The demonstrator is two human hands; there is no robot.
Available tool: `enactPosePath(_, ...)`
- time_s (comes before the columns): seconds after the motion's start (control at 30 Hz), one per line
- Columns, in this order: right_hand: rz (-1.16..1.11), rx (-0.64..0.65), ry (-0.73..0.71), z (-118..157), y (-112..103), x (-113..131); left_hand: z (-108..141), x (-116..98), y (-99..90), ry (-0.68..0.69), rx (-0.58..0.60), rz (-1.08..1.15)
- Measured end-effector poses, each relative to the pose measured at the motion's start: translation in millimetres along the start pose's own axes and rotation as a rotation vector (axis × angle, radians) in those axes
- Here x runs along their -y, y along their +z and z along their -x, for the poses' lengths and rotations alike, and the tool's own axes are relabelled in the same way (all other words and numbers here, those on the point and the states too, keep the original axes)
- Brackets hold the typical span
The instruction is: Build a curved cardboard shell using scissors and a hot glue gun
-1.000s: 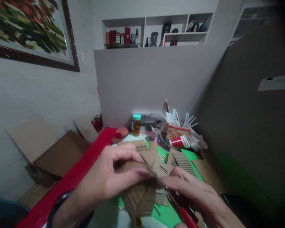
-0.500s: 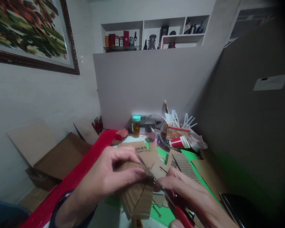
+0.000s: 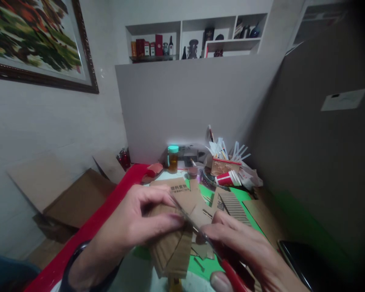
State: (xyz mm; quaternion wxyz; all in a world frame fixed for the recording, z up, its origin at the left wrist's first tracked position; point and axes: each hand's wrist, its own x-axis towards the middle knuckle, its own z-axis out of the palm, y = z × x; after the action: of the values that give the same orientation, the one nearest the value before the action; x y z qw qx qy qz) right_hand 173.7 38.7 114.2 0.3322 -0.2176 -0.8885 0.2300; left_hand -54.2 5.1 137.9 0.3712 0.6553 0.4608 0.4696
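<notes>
My left hand (image 3: pixel 146 219) grips a folded brown cardboard piece (image 3: pixel 170 253) between thumb and fingers, near the middle of the view. In my right hand (image 3: pixel 243 247) is a red-handled tool (image 3: pixel 232 275), its thin metal blade slanting up and left to the cardboard's upper edge by my left fingertips. The blade looks like that of scissors, but its details are blurred. Beneath the hands lie printed cardboard pieces (image 3: pixel 182 192) on a green surface (image 3: pixel 200 269).
Behind the hands stand a bottle with a turquoise lid (image 3: pixel 172 160), red and white paper cups (image 3: pixel 228 179) and a box of white strips (image 3: pixel 225 166). A dark phone-like object (image 3: pixel 304 263) lies at right. Open cardboard box (image 3: pixel 79 198) at left.
The whole view has shifted slightly, so most things sit a little higher and further left. Both hands keep their holds, and the blade's angle against the cardboard looks slightly different.
</notes>
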Motion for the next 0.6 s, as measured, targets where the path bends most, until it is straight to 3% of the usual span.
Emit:
enactPosePath(0.23,0.034,-0.078,-0.104,2.4,8.6,-6.0,-0.6,-1.1,3.7,-0.059,-0.027,0.098)
enactPosePath(0.33,0.054,-0.133,-0.085,3.2,8.5,-3.7,-0.7,-1.3,5.0,-0.056,-0.052,0.108)
enactPosePath(0.6,0.075,-0.133,-0.039,3.6,8.4,1.6,1.9,-2.4,9.3,-0.080,-0.053,0.193)
